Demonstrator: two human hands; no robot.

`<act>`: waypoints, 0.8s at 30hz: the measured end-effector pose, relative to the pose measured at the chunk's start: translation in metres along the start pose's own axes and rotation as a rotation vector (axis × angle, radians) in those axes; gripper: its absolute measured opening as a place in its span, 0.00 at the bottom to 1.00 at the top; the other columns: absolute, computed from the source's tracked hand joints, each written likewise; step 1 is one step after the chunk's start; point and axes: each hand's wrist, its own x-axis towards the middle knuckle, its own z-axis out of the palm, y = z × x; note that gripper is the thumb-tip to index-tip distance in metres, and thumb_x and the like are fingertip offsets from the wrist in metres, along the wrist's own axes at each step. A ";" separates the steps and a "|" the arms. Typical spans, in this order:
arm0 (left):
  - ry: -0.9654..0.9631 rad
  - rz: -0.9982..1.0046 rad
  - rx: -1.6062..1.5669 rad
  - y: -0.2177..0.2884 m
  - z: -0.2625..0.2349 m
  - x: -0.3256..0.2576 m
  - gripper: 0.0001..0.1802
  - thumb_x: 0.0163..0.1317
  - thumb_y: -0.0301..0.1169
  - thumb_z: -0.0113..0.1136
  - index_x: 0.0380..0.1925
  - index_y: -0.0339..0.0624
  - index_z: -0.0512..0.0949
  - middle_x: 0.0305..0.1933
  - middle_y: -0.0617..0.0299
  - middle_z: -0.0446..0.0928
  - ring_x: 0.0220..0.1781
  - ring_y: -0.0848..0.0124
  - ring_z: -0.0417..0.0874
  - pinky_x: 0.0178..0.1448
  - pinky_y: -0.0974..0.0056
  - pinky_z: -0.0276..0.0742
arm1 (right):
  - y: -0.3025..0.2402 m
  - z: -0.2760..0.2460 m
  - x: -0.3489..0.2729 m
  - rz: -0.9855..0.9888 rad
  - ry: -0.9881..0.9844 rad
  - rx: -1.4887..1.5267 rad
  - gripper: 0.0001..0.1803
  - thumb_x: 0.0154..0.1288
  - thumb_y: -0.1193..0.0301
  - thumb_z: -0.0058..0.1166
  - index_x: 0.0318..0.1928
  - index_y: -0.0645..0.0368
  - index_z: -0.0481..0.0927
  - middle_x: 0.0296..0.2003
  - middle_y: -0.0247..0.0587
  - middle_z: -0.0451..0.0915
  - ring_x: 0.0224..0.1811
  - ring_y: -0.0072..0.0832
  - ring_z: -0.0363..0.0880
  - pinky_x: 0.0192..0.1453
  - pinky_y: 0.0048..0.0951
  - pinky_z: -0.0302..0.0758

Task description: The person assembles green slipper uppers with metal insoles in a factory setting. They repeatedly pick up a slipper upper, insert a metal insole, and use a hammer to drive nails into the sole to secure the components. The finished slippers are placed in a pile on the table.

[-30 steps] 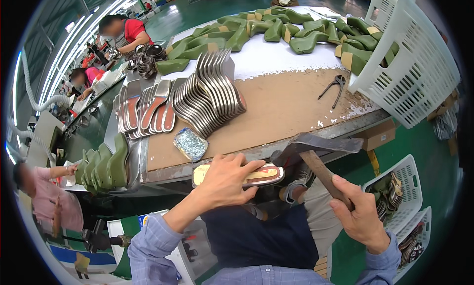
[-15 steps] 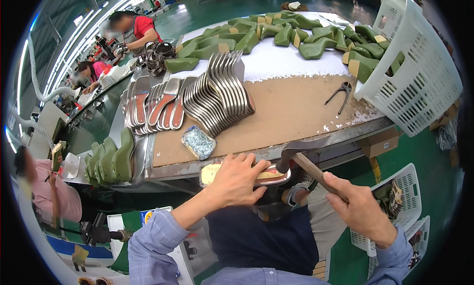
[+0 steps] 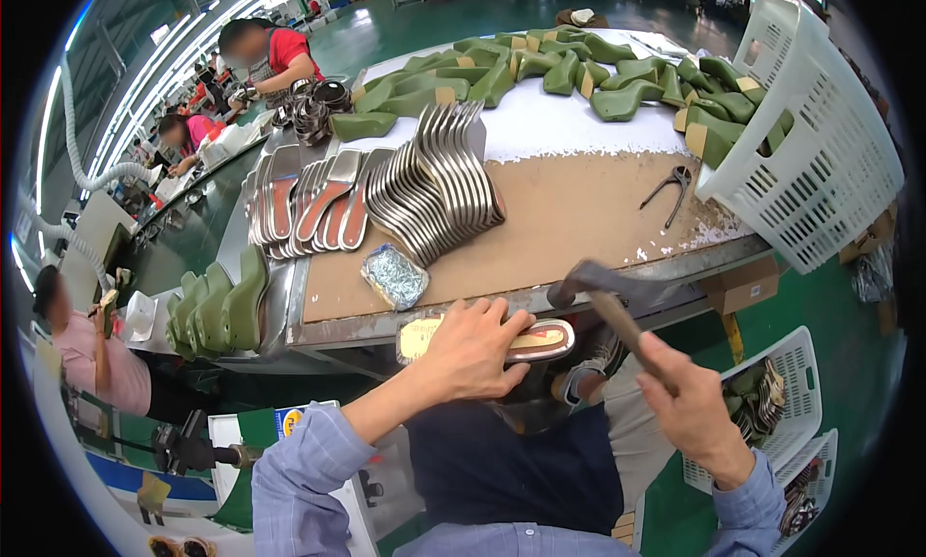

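Just off the table's front edge, my left hand [image 3: 475, 350] is wrapped over a sole-up shoe form [image 3: 417, 339] with a pale yellow heel end and a silvery rim. Its thumb is on the near side and its fingers reach across the far side. My right hand [image 3: 687, 395] grips the wooden handle of a hammer [image 3: 613, 311]. The dark hammer head hangs above and right of the form's toe end, apart from it. What lies under my left palm is hidden.
On the table [image 3: 569, 210] lie stacked silver-edged insoles [image 3: 434, 195], a clear bag of small metallic bits [image 3: 395, 277], pincers [image 3: 668, 192] and many green shoe lasts [image 3: 627, 99]. A white basket [image 3: 810, 142] leans at the right edge; filled crates [image 3: 801, 364] stand below. Co-workers sit at left.
My right hand has raised the hammer, so its head has moved up and away from the toe end. My left hand keeps its hold on the form. The view has shifted slightly.
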 end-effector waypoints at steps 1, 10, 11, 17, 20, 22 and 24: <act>-0.006 -0.012 -0.003 -0.001 -0.001 0.000 0.31 0.56 0.49 0.66 0.57 0.46 0.77 0.42 0.54 0.75 0.48 0.56 0.80 0.51 0.52 0.72 | -0.005 -0.006 0.003 -0.035 0.072 -0.021 0.27 0.64 0.79 0.65 0.64 0.62 0.76 0.46 0.57 0.86 0.41 0.43 0.89 0.43 0.36 0.83; 0.024 0.006 0.001 -0.001 0.002 0.002 0.30 0.55 0.49 0.67 0.55 0.46 0.76 0.43 0.52 0.77 0.48 0.55 0.81 0.51 0.52 0.72 | 0.003 0.008 -0.010 0.071 -0.108 -0.036 0.27 0.65 0.76 0.64 0.65 0.57 0.77 0.43 0.56 0.85 0.36 0.46 0.86 0.40 0.36 0.82; 0.032 0.000 0.008 -0.003 0.002 0.000 0.30 0.55 0.49 0.67 0.55 0.46 0.76 0.43 0.52 0.77 0.48 0.55 0.81 0.51 0.52 0.72 | 0.003 0.009 -0.004 0.058 -0.081 -0.035 0.27 0.65 0.76 0.64 0.65 0.57 0.77 0.42 0.56 0.85 0.36 0.48 0.85 0.40 0.37 0.82; 0.011 -0.008 -0.007 0.000 -0.001 0.000 0.31 0.55 0.50 0.69 0.55 0.46 0.76 0.43 0.53 0.77 0.48 0.55 0.81 0.51 0.52 0.72 | -0.003 0.002 -0.005 0.064 0.107 0.068 0.24 0.67 0.79 0.63 0.63 0.59 0.77 0.40 0.53 0.86 0.37 0.40 0.88 0.41 0.31 0.82; -0.009 0.008 -0.017 0.002 0.000 0.003 0.32 0.55 0.51 0.69 0.55 0.46 0.76 0.44 0.53 0.78 0.49 0.55 0.81 0.51 0.52 0.72 | 0.003 0.006 -0.025 0.054 0.050 0.023 0.26 0.66 0.77 0.63 0.64 0.52 0.78 0.35 0.50 0.85 0.33 0.43 0.87 0.35 0.35 0.81; 0.004 0.008 -0.028 0.003 0.000 0.004 0.32 0.55 0.51 0.69 0.55 0.45 0.76 0.45 0.53 0.79 0.49 0.55 0.82 0.52 0.52 0.73 | 0.014 0.017 -0.029 0.123 -0.158 -0.080 0.28 0.66 0.75 0.64 0.65 0.46 0.77 0.32 0.48 0.83 0.30 0.45 0.84 0.31 0.39 0.79; 0.002 0.010 -0.029 0.005 0.001 0.007 0.33 0.55 0.51 0.69 0.55 0.44 0.75 0.45 0.53 0.80 0.50 0.55 0.83 0.52 0.52 0.73 | 0.019 0.014 -0.016 0.148 -0.104 -0.136 0.25 0.65 0.77 0.64 0.63 0.51 0.79 0.35 0.52 0.84 0.33 0.47 0.84 0.36 0.38 0.80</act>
